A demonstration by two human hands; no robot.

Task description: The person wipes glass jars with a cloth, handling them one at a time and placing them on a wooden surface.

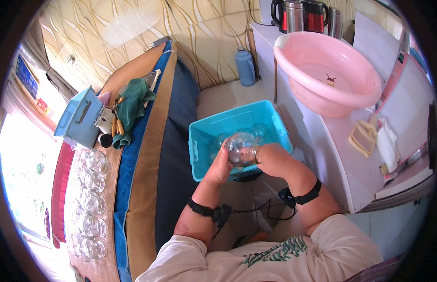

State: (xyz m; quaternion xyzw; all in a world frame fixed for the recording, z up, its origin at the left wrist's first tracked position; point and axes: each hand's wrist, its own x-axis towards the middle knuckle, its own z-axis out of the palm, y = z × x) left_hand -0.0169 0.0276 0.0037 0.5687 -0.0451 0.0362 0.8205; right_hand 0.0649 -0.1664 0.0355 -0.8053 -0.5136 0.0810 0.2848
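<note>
Over a turquoise plastic tub (pixel 236 114), my left hand (pixel 218 167) holds a round clear glass cupping jar (pixel 239 142) on its side, with its mouth turned to the right. My right hand (pixel 275 160) is against the jar's rim. Fingers show through the glass and seem to reach inside; whether that hand grips anything is hidden. More clear glass jars (pixel 259 129) lie in the tub below, partly covered by my hands.
On the draped bed at left stand rows of glass jars (pixel 93 201), a blue box (pixel 82 116) and a green cloth (pixel 134 102). A pink basin (pixel 331 95) and a beige scoop (pixel 363 137) rest on the right counter. A blue thermos (pixel 245 67) stands by the wall.
</note>
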